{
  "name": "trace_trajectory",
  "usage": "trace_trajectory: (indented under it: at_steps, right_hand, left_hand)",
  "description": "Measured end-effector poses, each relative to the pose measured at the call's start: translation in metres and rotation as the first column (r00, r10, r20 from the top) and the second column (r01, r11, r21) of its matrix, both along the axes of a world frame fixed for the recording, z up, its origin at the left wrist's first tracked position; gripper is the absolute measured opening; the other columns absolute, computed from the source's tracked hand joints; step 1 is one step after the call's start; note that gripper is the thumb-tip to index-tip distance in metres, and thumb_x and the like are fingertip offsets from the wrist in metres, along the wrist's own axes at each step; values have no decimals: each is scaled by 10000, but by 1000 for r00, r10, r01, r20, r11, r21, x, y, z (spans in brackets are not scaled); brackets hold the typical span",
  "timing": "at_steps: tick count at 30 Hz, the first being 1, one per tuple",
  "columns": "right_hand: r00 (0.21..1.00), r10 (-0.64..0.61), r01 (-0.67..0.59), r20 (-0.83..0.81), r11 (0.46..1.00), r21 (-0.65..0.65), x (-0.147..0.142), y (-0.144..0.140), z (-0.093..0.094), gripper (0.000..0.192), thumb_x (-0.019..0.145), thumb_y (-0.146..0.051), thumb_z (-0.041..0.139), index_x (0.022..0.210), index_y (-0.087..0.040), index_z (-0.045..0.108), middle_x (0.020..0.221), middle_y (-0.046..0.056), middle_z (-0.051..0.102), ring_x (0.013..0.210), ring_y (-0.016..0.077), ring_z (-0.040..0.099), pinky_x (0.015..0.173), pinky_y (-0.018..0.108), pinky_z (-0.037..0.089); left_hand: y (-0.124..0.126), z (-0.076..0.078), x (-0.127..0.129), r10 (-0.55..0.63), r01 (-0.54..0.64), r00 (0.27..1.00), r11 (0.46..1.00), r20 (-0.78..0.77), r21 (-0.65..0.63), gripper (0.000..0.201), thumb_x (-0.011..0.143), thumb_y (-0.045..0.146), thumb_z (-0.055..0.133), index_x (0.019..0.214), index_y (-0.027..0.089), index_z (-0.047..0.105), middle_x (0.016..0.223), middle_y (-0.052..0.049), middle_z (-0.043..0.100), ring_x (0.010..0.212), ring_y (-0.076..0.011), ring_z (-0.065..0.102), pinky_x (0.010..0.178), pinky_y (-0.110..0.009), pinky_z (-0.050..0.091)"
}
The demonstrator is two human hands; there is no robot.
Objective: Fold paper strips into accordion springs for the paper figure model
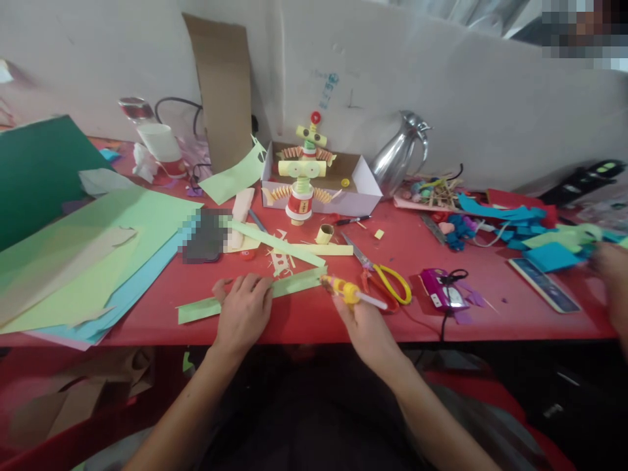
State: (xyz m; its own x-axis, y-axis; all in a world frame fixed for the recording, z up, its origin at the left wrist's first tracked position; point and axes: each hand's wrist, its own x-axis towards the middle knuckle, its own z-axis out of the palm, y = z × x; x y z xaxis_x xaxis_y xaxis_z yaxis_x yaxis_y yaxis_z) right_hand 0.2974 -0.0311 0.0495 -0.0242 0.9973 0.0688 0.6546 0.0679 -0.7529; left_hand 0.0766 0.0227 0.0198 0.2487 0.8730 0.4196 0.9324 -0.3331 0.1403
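Note:
My left hand (pixel 245 306) is on a light green paper strip (pixel 299 281) near the table's front edge, fingers bent over it and holding it against the red table. In my right hand (pixel 362 320) is a yellow hot glue gun (pixel 346 290), a pale glue stick poking out of its back. The nozzle touches or nearly touches the strip's right end; I cannot tell which. A second pale green strip (pixel 275 243) lies just beyond. Scissors (pixel 387 281) with yellow and red handles rest right of the glue gun. A small paper ring (pixel 324 233) stands behind the strips.
Two paper-and-cup robot figures (pixel 299 201) stand by a white box (pixel 328 206). Coloured sheets (pixel 147 216) cover the left; a blurred dark object (pixel 203 237) lies beside them. A steel jug (pixel 400 154), a purple device (pixel 441 290), a phone (pixel 544 286) and another person's hand (pixel 613 268) are right.

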Motion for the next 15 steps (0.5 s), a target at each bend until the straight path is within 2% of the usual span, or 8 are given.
trace_trajectory:
  at_steps: [4,8,12,15]
  right_hand:
    - [994,107,-108,-28,993,-38,-14,-5,2,401,999,-402,379,1324,-226,535,1183,112,656,1143,275,614,967,402,477]
    - [998,59,-59,6,998,-23,-11,-4,0,412,997,-423,365,1300,-211,548,1167,122,650,1120,288,617,962,420,475]
    - [998,56,-55,21,998,-26,-14,-4,-1,404,994,-422,371,1289,-213,551,1147,123,656,1098,295,624,956,433,472]
    - [994,110,-110,-10,993,-29,-26,-7,2,385,996,-415,375,1290,-239,551,1132,106,667,1091,285,631,931,411,487]
  left_hand:
    - [0,1,-6,-6,7,999,1000,37,-29,212,924,242,465,1007,237,660,1015,-85,692,926,-261,610,974,-497,262]
    - [-2,4,-44,56,-53,995,998,78,-39,226,902,308,521,1073,246,656,1089,-93,696,970,-280,619,989,-507,269]
    - [-7,3,-83,129,-112,981,987,146,-115,226,890,377,524,968,252,696,1036,-72,709,996,-279,625,895,-442,361]
    - [-10,0,-85,132,-101,971,982,199,-161,233,901,350,502,878,255,713,977,-49,721,963,-249,643,852,-409,382]
